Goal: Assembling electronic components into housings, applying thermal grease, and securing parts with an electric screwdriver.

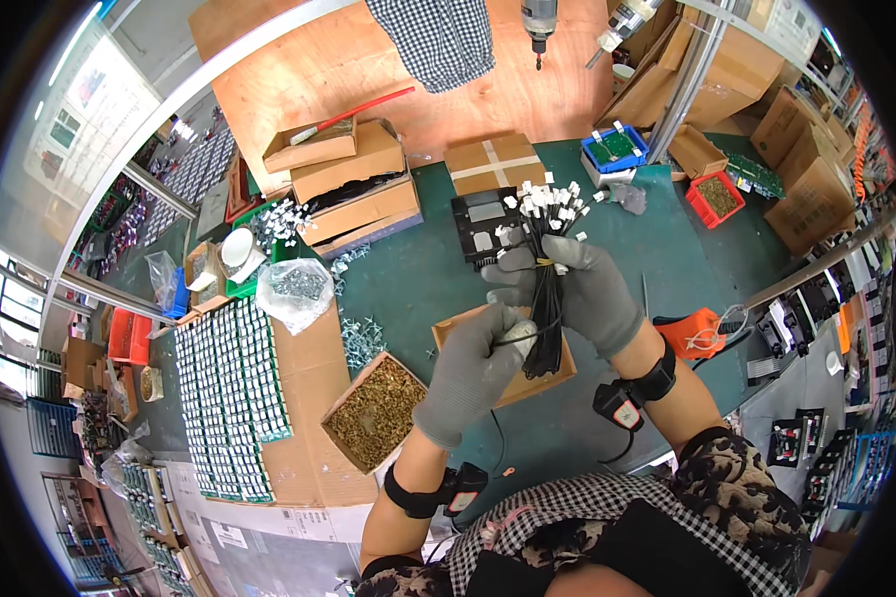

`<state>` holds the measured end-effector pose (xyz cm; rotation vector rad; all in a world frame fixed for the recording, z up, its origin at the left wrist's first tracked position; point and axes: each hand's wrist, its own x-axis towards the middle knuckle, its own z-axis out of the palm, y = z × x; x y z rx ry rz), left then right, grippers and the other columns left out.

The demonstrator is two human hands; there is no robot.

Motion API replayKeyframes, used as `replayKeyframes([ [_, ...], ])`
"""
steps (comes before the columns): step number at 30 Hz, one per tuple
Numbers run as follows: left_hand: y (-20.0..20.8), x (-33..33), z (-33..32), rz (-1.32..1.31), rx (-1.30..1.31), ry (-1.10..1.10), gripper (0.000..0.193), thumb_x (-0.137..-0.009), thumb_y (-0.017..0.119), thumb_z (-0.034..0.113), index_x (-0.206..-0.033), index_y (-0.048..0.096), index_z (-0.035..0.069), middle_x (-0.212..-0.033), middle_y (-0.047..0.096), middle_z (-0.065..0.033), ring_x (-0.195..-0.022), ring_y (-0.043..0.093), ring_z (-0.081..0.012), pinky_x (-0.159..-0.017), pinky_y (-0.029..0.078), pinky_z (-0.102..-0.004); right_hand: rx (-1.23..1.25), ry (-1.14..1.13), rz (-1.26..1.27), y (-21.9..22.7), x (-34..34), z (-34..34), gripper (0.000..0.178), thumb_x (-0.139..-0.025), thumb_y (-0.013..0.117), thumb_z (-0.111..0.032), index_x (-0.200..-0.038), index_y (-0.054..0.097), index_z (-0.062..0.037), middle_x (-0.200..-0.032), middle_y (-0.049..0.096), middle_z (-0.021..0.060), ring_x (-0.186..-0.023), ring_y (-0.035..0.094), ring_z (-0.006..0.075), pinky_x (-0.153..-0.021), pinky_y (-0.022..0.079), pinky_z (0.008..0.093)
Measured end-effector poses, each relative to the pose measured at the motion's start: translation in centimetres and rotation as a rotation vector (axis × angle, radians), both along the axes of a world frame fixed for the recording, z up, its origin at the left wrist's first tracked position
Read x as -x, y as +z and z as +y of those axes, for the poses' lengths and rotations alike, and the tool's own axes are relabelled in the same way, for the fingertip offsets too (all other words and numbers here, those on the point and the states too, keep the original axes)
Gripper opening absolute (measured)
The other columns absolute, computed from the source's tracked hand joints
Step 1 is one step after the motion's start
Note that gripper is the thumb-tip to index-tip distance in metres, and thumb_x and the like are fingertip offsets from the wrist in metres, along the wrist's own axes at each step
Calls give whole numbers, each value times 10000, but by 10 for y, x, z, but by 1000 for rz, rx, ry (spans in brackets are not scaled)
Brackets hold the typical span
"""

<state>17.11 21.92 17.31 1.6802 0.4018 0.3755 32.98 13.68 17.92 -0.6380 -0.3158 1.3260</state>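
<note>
A bundle of thin black cables [543,333] with white plug connectors [558,207] at its upper end is held upright in front of me. A yellowish band circles it just below the connectors. My right hand [599,297], in a grey glove, is closed around the bundle near that band. My left hand [476,360], gloved too, pinches a black cable at the bundle's lower left side; its fingertips look whitish. Below the bundle stands an open cardboard box [543,391], partly hidden by the hands and cables. Behind lies a black flat part [480,227] with grey patches.
A box of small brass-coloured parts [373,413], loose silver screws [363,341] and rows of green-white boards [227,398] are on the left. An orange tool [689,335], a red bin [715,199] and a blue tray [615,147] stand right. An electric screwdriver [539,25] hangs above.
</note>
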Motion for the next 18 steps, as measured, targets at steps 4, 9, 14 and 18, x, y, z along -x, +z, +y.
replayKeyframes([
  [4, -2, 8, -3, 52, -153, -96, 98, -865, 533, 84, -871, 545, -13, -693, 533, -79, -617, 485, -136, -591, 425, -279, 173, -172, -221, -1, 7, 4, 317, -868, 563, -246, -1036, 579, 22, -803, 635, 93, -716, 627, 193, -659, 505, 311],
  [9, -13, 20, -15, -43, -167, -27, 107, -876, 513, 99, -854, 525, -5, -669, 485, -73, -614, 456, -142, -582, 410, -282, 300, -238, -416, 0, 17, 4, 264, -855, 557, -254, -811, 618, -1, -669, 578, 50, -585, 542, 128, -551, 444, 261],
  [14, -22, 9, -9, -63, -256, 115, 84, -809, 556, 39, -875, 525, -3, -732, 550, -141, -633, 512, -285, -610, 431, -337, 338, -233, -600, 9, 28, 8, 264, -827, 582, -276, -813, 592, -12, -633, 535, 24, -542, 515, 91, -496, 416, 230],
  [18, -27, 11, -26, -166, -189, 31, 82, -816, 552, 32, -877, 513, -7, -713, 522, -152, -633, 509, -276, -597, 417, -347, 364, -359, -593, -1, -20, 18, 225, -846, 565, -243, -831, 576, -19, -655, 568, 35, -482, 500, 84, -406, 379, 216],
])
